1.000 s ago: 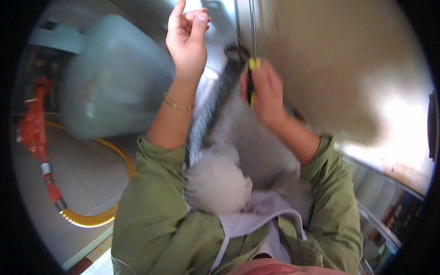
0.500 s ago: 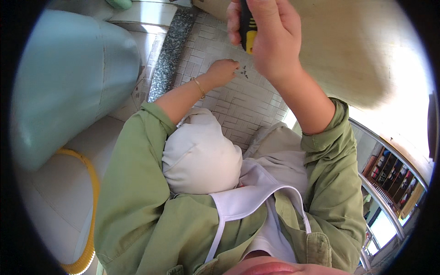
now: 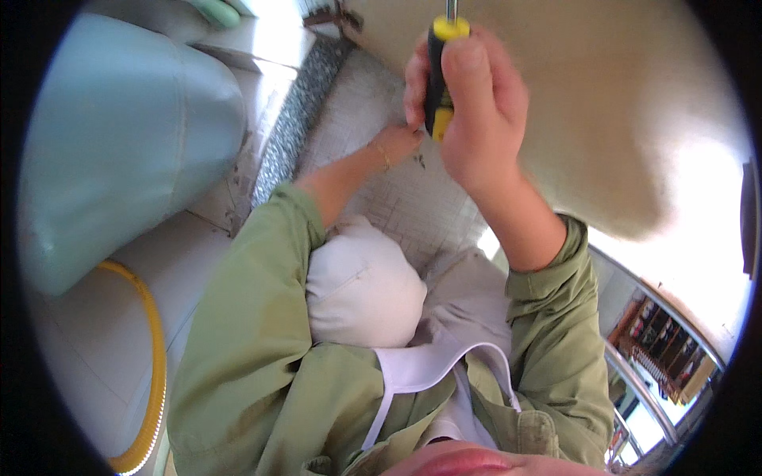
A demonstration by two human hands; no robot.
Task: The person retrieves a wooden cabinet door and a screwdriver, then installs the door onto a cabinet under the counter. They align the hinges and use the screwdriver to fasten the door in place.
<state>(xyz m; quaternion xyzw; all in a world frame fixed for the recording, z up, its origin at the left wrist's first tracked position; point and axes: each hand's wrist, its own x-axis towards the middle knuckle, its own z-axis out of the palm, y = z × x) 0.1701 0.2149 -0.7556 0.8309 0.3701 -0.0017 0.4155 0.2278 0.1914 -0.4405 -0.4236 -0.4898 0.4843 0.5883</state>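
My right hand point(image 3: 480, 111) is closed round a screwdriver point(image 3: 438, 83) with a black and yellow handle. Its metal shaft points away and leaves the top edge of the view, so the tip is hidden. Low over the tiled floor, my left hand point(image 3: 397, 144) has its fingers drawn together beside the lower end of the handle. Its fingertips are partly covered by my right hand, and anything between them is too small to make out. A few small dark pieces point(image 3: 419, 161), perhaps screws, lie on the tiles close to my left hand.
A pale board-like surface point(image 3: 587, 103) rises at far right. On the left are a big blue-grey rounded object point(image 3: 135, 143) and a yellow ribbed hose point(image 3: 151, 341). A speckled stone edge point(image 3: 294, 119) borders the floor. Metal rails point(image 3: 647, 397) stand at lower right.
The view has shifted, bringing the screwdriver's shaft into sight. My left hand has moved away from me and rightward past the dark pieces, closer to my right hand.
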